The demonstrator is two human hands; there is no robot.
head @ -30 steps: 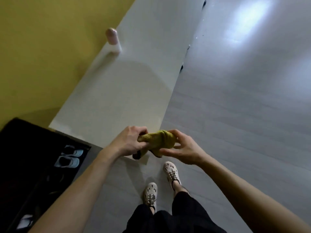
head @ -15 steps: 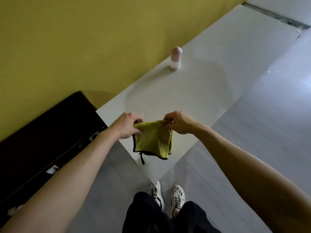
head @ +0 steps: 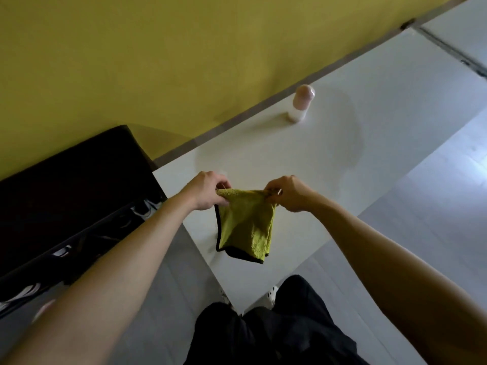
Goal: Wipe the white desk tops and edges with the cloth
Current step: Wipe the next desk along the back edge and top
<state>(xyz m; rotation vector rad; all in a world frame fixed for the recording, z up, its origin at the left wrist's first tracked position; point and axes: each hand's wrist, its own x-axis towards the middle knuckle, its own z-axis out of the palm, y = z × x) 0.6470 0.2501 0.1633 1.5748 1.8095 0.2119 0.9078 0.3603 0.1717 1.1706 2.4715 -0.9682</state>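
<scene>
A yellow-green cloth point(head: 246, 223) with a black hem hangs folded over the near corner of the white desk point(head: 303, 159). My left hand point(head: 208, 192) pinches its upper left corner and my right hand point(head: 288, 193) pinches its upper right corner, holding the top edge stretched between them. The cloth's lower edge hangs close to the desk top near the front corner; I cannot tell whether it touches.
A pink-and-white bottle point(head: 300, 104) stands upright on the desk near the yellow wall point(head: 158, 54). A black shoe rack point(head: 68, 196) stands left of the desk. Grey floor point(head: 434, 212) lies to the right. A second white desk top point(head: 463, 25) adjoins at far right.
The cloth went from bunched between my hands to spread open and hanging. The view swung so the desk now runs up to the right, and I stand closer to its corner.
</scene>
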